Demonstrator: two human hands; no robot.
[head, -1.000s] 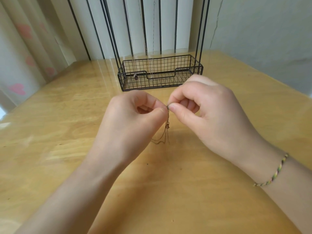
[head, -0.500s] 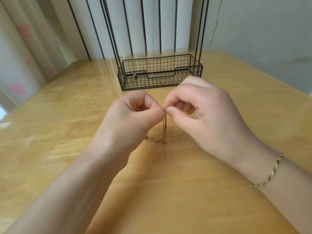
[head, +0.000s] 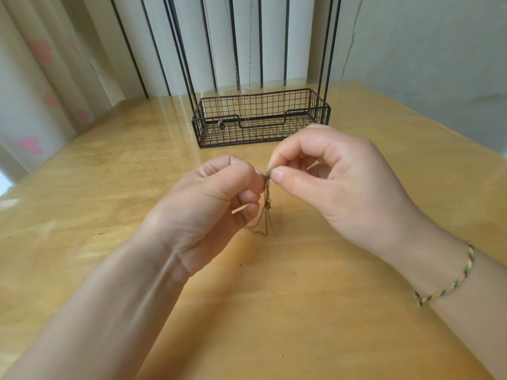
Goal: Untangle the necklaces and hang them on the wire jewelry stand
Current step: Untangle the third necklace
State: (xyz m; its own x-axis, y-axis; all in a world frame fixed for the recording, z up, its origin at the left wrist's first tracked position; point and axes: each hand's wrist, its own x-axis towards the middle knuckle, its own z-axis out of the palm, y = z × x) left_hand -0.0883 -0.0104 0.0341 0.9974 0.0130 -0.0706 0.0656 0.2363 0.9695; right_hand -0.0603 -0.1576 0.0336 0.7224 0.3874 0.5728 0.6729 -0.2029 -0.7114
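Frame centre: left hand [head: 208,204] and right hand [head: 337,182] both pinch the tangled chain [head: 266,207], knot hidden under fingertips, strands dangling to table [head: 82,201]; wire stand [head: 260,119] top cropped, hung chains barely visible.

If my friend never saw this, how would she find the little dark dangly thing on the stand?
Look across the wooden table to the black wire basket at its far side. Thin chains hang into it, and near its left end one carries a small dark pendant. The other hanging chains show no drop.
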